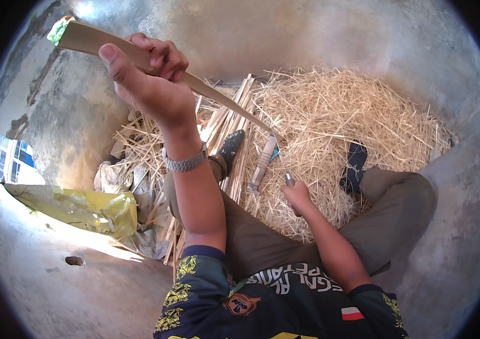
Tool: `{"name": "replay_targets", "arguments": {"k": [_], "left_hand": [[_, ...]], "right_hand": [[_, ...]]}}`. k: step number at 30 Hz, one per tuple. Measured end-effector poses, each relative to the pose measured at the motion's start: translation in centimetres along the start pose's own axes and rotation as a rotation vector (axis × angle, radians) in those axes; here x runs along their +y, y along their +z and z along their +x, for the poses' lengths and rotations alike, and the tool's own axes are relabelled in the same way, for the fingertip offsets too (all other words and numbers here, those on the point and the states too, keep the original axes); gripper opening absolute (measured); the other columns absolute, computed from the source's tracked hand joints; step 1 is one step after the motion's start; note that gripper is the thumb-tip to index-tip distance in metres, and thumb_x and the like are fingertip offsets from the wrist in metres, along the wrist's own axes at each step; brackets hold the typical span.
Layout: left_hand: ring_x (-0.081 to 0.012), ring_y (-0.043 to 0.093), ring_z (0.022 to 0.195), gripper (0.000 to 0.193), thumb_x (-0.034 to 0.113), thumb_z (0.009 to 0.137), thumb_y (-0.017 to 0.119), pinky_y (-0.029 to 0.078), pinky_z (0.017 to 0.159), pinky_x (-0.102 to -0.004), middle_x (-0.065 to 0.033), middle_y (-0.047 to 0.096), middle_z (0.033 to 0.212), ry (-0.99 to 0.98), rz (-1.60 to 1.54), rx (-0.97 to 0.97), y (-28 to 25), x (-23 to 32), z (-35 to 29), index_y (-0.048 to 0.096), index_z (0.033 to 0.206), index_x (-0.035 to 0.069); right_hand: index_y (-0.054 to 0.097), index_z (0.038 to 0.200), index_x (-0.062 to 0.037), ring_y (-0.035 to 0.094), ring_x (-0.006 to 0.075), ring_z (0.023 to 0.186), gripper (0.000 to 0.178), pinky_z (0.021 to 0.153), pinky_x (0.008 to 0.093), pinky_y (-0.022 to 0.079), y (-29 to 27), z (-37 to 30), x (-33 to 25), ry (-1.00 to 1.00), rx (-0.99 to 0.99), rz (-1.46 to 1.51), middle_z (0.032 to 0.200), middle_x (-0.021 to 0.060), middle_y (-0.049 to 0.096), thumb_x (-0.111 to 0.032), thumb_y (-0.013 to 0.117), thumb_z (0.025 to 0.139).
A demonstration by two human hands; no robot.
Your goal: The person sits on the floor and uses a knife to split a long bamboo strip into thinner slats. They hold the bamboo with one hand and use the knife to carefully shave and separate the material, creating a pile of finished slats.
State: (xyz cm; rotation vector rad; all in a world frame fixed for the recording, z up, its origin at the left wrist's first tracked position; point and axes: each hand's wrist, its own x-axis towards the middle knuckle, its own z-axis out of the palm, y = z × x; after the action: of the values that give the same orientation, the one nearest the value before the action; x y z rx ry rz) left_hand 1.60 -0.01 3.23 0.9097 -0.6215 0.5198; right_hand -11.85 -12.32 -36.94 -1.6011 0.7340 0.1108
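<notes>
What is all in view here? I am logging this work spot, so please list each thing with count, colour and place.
bamboo strip: one, tan with a green end, held up at upper left, tip down at the knife
knife: one, pale handle, centre, at the strip's tip
shavings: one heap, straw yellow, upper right on the floor
sticks: one bundle, tan, centre, left of the shavings
bag: one, yellow, left on the floor
floor: grey concrete, all around
watch: one, silver, on the left wrist
shoes: two, dark, among the shavings
legs: two, olive trousers, centre and right
left hand: grips the strip
right hand: grips something small and metallic; cannot tell what
</notes>
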Motion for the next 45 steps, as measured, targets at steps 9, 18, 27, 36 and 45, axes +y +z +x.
{"name": "replay_targets", "arguments": {"k": [9,18,27,36,45], "left_hand": [[-0.0090,0.029,0.053,0.051,0.062,0.096,0.056,0.021,0.051,-0.0245,0.0027,0.038,0.064,0.011,-0.016,-0.014,0.0,0.0,0.0,0.049,0.086,0.012],[-0.0089,0.030,0.053,0.057,0.065,0.098,0.049,0.023,0.051,-0.0241,0.0012,0.037,0.066,0.023,0.009,-0.007,-1.1,-0.5,0.6,0.048,0.090,0.009],[-0.0083,0.028,0.048,0.058,0.062,0.100,0.047,0.019,0.045,-0.0244,0.0004,0.035,0.062,0.003,-0.048,-0.051,0.5,0.2,-0.1,0.046,0.085,0.006],[-0.0091,0.025,0.050,0.051,0.058,0.100,0.049,0.021,0.048,-0.0260,0.0025,0.031,0.063,0.008,0.015,-0.118,2.5,0.6,-2.1,0.044,0.085,0.010],[-0.0087,0.028,0.051,0.049,0.057,0.097,0.053,0.021,0.049,-0.0250,0.0027,0.033,0.063,0.021,0.033,-0.066,2.2,0.3,-1.7,0.046,0.086,0.010]], "right_hand": [[0.052,0.081,-0.0068,0.039,0.0077,0.038,0.030,0.037,0.0291,0.036,-2.3,-1.8,-4.4,0.289,-0.598,0.914,0.053,-0.0034,0.042,-0.026,0.072,0.092],[0.066,0.089,-0.0001,0.053,0.0110,0.056,0.028,0.055,0.0327,0.043,-0.3,-6.0,-8.1,-0.560,0.143,0.011,0.062,0.0060,0.059,-0.028,0.071,0.093],[0.066,0.090,0.0065,0.067,0.0297,0.065,0.033,0.062,0.0439,0.050,-1.2,1.7,2.4,0.071,0.083,-0.199,0.071,0.0177,0.066,-0.025,0.067,0.081],[0.049,0.081,-0.0083,0.042,0.0133,0.042,0.018,0.044,0.0339,0.041,-2.4,0.9,-1.2,0.416,-0.447,0.761,0.057,0.0001,0.046,-0.012,0.066,0.084],[0.061,0.081,0.0009,0.057,0.0136,0.056,0.016,0.055,0.0351,0.044,-0.8,-3.3,-5.8,-0.525,0.336,0.073,0.062,0.0056,0.059,-0.014,0.066,0.086]]}}
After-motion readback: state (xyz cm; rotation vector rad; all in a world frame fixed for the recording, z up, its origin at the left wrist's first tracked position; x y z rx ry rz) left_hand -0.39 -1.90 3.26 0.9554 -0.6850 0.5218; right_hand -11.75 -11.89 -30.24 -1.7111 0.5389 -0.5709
